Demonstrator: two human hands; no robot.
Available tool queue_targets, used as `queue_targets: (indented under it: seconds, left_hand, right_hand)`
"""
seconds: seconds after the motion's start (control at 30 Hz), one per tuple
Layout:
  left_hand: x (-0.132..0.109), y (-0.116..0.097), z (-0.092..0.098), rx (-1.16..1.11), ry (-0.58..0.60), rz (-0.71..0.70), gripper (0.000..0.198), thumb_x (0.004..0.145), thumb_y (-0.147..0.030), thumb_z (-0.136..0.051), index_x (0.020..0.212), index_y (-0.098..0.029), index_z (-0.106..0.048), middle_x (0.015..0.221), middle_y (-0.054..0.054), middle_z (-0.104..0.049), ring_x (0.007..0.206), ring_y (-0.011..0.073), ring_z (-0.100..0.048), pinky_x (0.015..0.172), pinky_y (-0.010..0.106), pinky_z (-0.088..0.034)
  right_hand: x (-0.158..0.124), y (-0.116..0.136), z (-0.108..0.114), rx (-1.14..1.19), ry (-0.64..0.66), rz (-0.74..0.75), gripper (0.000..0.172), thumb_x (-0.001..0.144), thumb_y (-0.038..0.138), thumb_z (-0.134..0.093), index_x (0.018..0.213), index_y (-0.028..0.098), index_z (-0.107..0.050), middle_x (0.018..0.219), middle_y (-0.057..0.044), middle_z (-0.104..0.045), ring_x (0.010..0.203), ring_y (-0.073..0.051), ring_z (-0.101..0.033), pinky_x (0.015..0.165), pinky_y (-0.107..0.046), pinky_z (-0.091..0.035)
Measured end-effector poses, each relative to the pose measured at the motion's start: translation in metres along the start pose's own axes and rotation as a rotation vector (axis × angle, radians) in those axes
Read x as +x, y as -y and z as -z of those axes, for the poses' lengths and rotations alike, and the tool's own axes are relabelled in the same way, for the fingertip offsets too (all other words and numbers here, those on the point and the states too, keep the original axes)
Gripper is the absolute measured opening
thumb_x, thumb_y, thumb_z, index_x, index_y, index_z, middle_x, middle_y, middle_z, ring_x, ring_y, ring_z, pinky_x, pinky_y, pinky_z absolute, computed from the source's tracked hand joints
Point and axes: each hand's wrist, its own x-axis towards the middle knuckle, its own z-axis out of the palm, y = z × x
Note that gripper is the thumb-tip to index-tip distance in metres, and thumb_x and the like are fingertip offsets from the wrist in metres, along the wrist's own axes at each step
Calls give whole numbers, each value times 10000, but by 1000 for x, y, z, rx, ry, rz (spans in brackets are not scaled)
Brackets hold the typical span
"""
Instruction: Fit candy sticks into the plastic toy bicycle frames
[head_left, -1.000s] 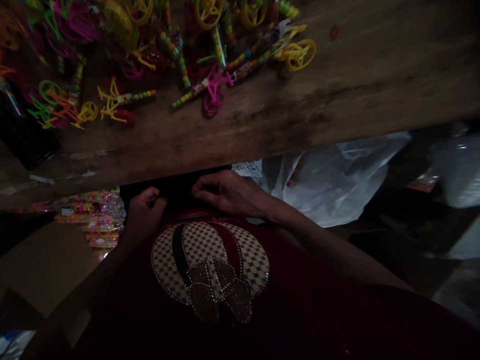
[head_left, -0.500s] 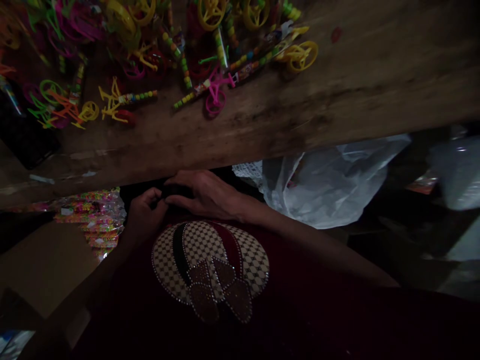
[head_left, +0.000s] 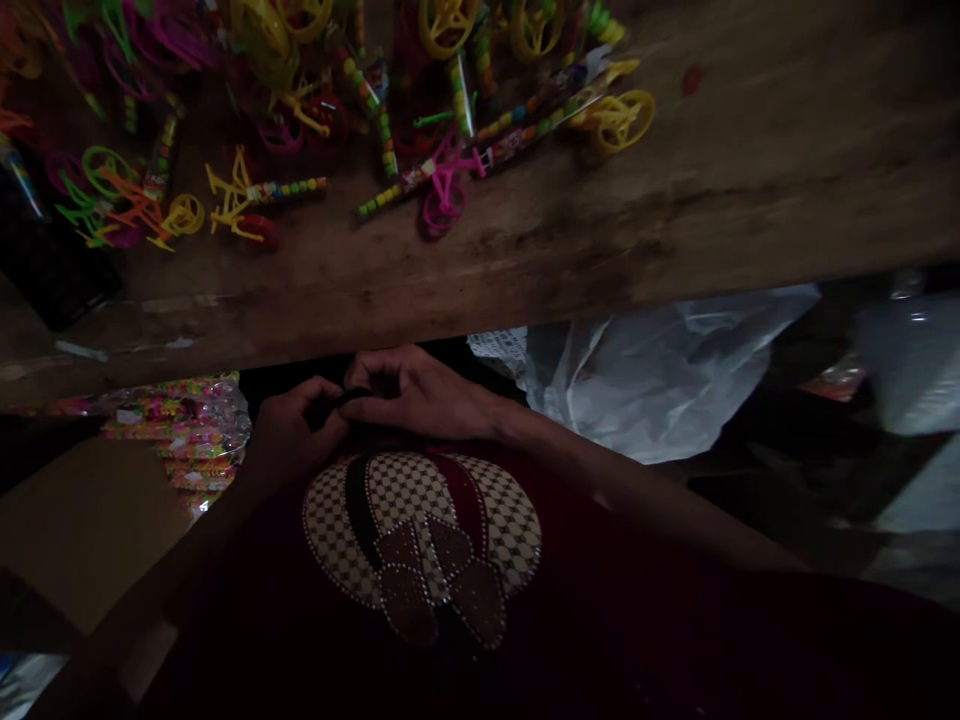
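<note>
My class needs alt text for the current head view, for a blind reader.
A person's bare left hand and right hand are close together in shadow before a brown wooden table; anything held is indistinct. Multicoloured plastic bicycle-shaped toys with clear tubes lie on the table.

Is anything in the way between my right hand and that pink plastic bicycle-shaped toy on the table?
Yes: the near edge of the brown wooden table lies between your right hand and the pink plastic bicycle-shaped toy. Past that edge, nothing else visible blocks the way.
</note>
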Motion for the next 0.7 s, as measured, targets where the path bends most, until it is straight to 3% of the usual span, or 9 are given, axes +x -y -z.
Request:
queue_targets:
  seconds: [0.2,0.37,0.6,0.7]
  left_hand:
    - [2,9,13,-93,176,-83,305,814,-427,-656,1005,-199,-726,943,35,-756,866,199,-677,810,307,-516]
    - [3,3,20,-65,262,-55,372,750,-441,-740,1034,-201,-727,928,35,-751,851,213,-682,818,336,-532]
    - [4,3,17,-30,231,-21,357,729,-426,-755,1006,-202,-737,977,49,-767,890,231,-700,851,368,-549]
    - [5,5,16,12,209,-62,343,716,-415,-763,986,-204,-741,987,56,-766,902,234,-703,858,378,-550]
  right_hand:
    - [0,-2,5,189,-6,-125,319,751,426,-736,695,179,-542,582,69,-488,510,-55,-387,469,-206,-277]
    - [3,-2,4,317,19,-203,288,747,389,-746,736,191,-538,509,99,-455,385,-34,-316,370,-190,-212]
    - [7,-11,-6,556,-15,-207,239,676,254,-655,669,216,-419,504,124,-372,374,-23,-269,348,-181,-218]
    - [3,-10,0,343,-31,-167,253,712,264,-666,660,210,-425,527,107,-389,423,-34,-313,394,-186,-240]
